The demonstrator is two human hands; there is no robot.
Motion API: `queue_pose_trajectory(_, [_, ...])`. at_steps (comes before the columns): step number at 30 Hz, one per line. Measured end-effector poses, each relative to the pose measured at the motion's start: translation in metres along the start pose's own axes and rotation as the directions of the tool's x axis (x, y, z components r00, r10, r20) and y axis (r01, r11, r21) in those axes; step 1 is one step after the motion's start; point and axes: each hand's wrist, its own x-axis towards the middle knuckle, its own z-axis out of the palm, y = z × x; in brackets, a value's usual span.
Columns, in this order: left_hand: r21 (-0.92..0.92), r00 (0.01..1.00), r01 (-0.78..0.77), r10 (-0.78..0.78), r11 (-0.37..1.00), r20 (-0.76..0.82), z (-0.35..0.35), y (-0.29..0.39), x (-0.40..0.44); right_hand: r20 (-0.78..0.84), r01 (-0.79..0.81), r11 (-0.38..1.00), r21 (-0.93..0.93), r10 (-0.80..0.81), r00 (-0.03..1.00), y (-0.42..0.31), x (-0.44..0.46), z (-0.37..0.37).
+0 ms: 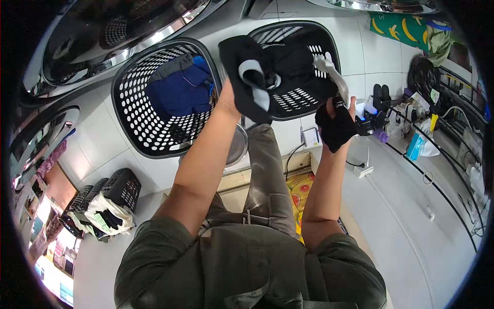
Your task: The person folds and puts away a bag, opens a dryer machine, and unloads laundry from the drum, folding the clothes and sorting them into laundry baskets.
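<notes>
My left hand (230, 99) is closed on a black garment (238, 72) with white and grey patches, lifted over the near left rim of a black laundry basket (332, 46). Its fingers are mostly hidden behind the fabric. To the right, my right hand (352, 109) grips a bunched black cloth (337, 130). A white, narrow cloth piece (337, 78) rises from that same hand toward the basket's right side. Dark clothes (293, 62) lie inside this basket. Left of it, a second black basket (123, 98) holds navy and grey clothes (180, 92).
Washing machine doors (103, 36) curve along the upper left. Stacked baskets (123, 190) with clothes over them sit at lower left. On the right are a grey surface (391, 216), a black rail (447, 206), a power strip (363, 171) and plastic bags (424, 139).
</notes>
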Motion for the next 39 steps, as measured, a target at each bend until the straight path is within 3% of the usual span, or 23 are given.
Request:
queue_pose_trajectory(1, [0.060, 0.998, -0.044, 0.042, 0.997, 0.036, 0.003, -0.005, 0.003, -0.002, 0.000, 1.000, 0.006, 0.000, 1.000, -0.003, 0.006, -0.011])
queue_pose_trajectory(2, [-0.321, 0.986, 0.158, -0.167, 0.934, 0.000, 0.006, -0.004, 0.008, 0.161, -0.017, 0.999, 0.042, 0.010, 0.987, -0.003, 0.014, -0.025])
queue_pose_trajectory(3, [-0.318, 0.985, 0.163, -0.171, 0.934, 0.002, 0.004, -0.008, 0.008, 0.319, -0.039, 0.996, 0.075, 0.013, 0.948, -0.003, 0.021, -0.038])
queue_pose_trajectory(4, [-0.566, 0.951, 0.288, -0.302, 0.772, 0.071, 0.000, -0.013, 0.009, 0.383, -0.110, 0.974, 0.197, 0.027, 0.923, -0.004, 0.023, -0.042])
queue_pose_trajectory(6, [-0.760, 0.838, 0.359, -0.545, 0.543, 0.007, -0.005, -0.022, 0.010, 0.251, -0.074, 0.985, 0.157, 0.033, 0.968, -0.003, 0.026, -0.045])
queue_pose_trajectory(7, [-0.757, 0.836, 0.365, -0.549, 0.542, 0.010, -0.007, -0.029, 0.010, 0.117, -0.046, 0.993, 0.105, 0.034, 0.993, -0.004, 0.025, -0.041])
queue_pose_trajectory(9, [-0.152, 0.831, 0.489, -0.512, 0.859, -0.218, -0.012, -0.044, 0.010, 0.032, -0.018, 0.994, 0.110, 0.015, 0.999, -0.006, 0.022, -0.028])
queue_pose_trajectory(11, [0.526, 0.871, 0.486, -0.335, 0.698, -0.361, -0.013, -0.050, 0.009, 0.012, -0.057, 0.975, -0.213, 0.061, 0.998, 0.002, 0.035, -0.054])
queue_pose_trajectory(14, [0.596, 0.798, 0.603, -0.392, 0.530, -0.458, -0.018, -0.038, 0.008, -0.006, 0.045, 0.976, -0.211, -0.047, 0.999, 0.013, 0.040, -0.067])
queue_pose_trajectory(16, [0.239, 0.651, 0.671, -0.402, 0.702, -0.644, -0.030, -0.042, -0.006, -0.098, 0.070, 0.978, -0.194, -0.090, 0.991, 0.012, 0.035, -0.070])
queue_pose_trajectory(20, [0.197, 0.709, 0.390, -0.156, 0.900, -0.688, -0.039, -0.035, -0.035, -0.229, 0.143, 0.968, -0.206, -0.189, 0.955, 0.008, 0.028, -0.075])
queue_pose_trajectory(25, [0.077, 0.677, 0.287, -0.145, 0.955, -0.722, -0.033, -0.023, -0.044, -0.201, 0.208, 0.968, -0.139, -0.233, 0.952, -0.001, 0.023, -0.070])
queue_pose_trajectory(27, [0.106, 0.762, 0.315, -0.185, 0.943, -0.621, -0.008, -0.015, -0.035, -0.142, 0.200, 0.975, -0.096, -0.213, 0.967, 0.003, 0.027, -0.074])
queue_pose_trajectory(29, [0.419, 0.869, 0.452, -0.284, 0.788, -0.404, 0.004, -0.013, -0.028, -0.080, 0.193, 0.980, -0.053, -0.196, 0.977, 0.003, 0.028, -0.070])
queue_pose_trajectory(31, [0.775, 0.899, 0.367, -0.412, 0.515, -0.152, 0.027, -0.009, -0.031, -0.078, 0.207, 0.947, -0.247, -0.233, 0.969, 0.005, 0.025, -0.061])
queue_pose_trajectory(32, [0.773, 0.898, 0.372, -0.410, 0.513, -0.160, 0.023, -0.005, -0.038, -0.054, 0.103, 0.934, -0.342, -0.129, 0.990, 0.012, 0.037, -0.077])
queue_pose_trajectory(33, [0.905, 0.960, 0.229, -0.238, 0.358, -0.149, 0.013, 0.001, -0.046, -0.046, 0.100, 0.933, -0.346, -0.123, 0.991, 0.025, 0.049, -0.088])
queue_pose_trajectory(34, [0.983, 0.994, 0.098, -0.064, 0.157, -0.089, -0.001, 0.008, -0.053, -0.241, 0.002, 0.930, -0.367, -0.097, 0.966, 0.039, 0.063, -0.095])
queue_pose_trajectory(35, [0.967, 0.975, 0.179, 0.097, 0.179, -0.198, -0.022, 0.020, -0.064, -0.425, -0.097, 0.924, -0.370, -0.076, 0.902, 0.056, 0.081, -0.104])
queue_pose_trajectory(36, [0.975, 0.928, 0.221, 0.306, 0.011, -0.213, -0.052, 0.034, -0.084, -0.493, -0.209, 0.927, -0.310, 0.031, 0.870, 0.085, 0.110, -0.126])
queue_pose_trajectory(37, [0.927, 0.834, 0.376, 0.429, 0.020, -0.347, -0.091, 0.046, -0.108, -0.552, -0.319, 0.915, -0.247, 0.138, 0.823, 0.114, 0.136, -0.150])
queue_pose_trajectory(38, [0.871, 0.753, 0.485, 0.541, -0.073, -0.374, -0.127, 0.067, -0.130, -0.458, -0.435, 0.896, -0.092, 0.350, 0.817, 0.129, 0.148, -0.161])
queue_pose_trajectory(39, [0.700, 0.709, 0.632, 0.611, -0.332, -0.351, -0.162, 0.089, -0.153, -0.410, -0.524, 0.851, -0.031, 0.467, 0.783, 0.139, 0.152, -0.157])
